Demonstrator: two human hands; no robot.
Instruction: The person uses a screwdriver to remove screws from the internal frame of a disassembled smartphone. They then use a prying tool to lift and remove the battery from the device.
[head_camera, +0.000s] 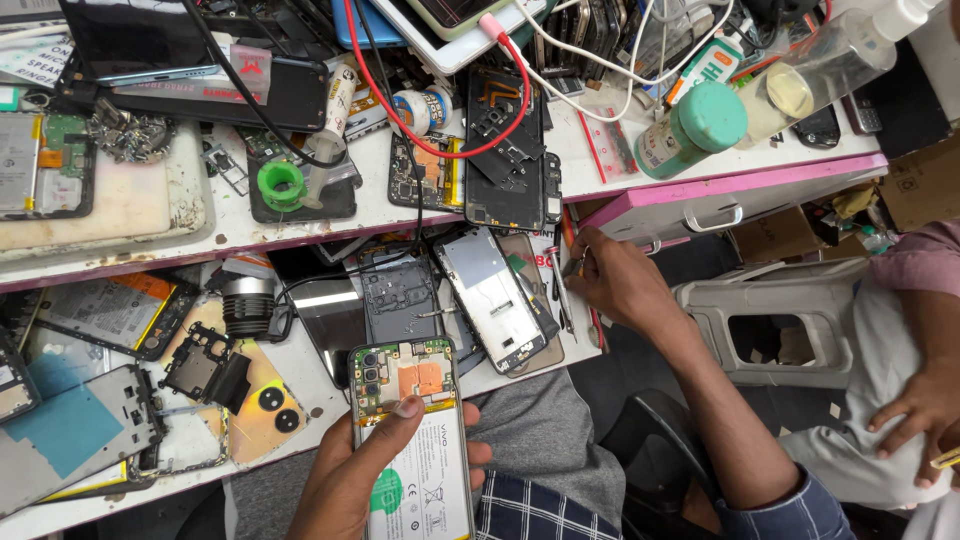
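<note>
The opened phone (415, 440) lies in the left hand (350, 480), just below the front edge of the lower shelf (300, 375). Its back cover is off: at the top there is a green circuit board w/ a camera block on the left and two orange patches, and below it a big white battery w/ a green round sticker and small black symbols.

Packages and labels, all relative to this phone: straight above it, on the shelf, lies a dark grey inner frame (400, 295), and a silver phone frame (492, 300) is up and to the right. Far up on the right stands a bottle w/ a green cap (690, 130) and a pale label; beside it lies a clear spray bottle (820, 70) w/ yellowish liquid. Up and to the left I see a green tape roll (281, 184). To the left lies another phone w/ a white battery and an orange strip (115, 310).

The left hand wraps the phone from below, fingers closed round its sides, thumb pressed on the board near the top. The right hand (615, 280) reaches up and right of the phone, to the shelf's right end, fingertips pinched on a small metal tool (560, 290); the forearm goes diagonal down to the right.
</note>
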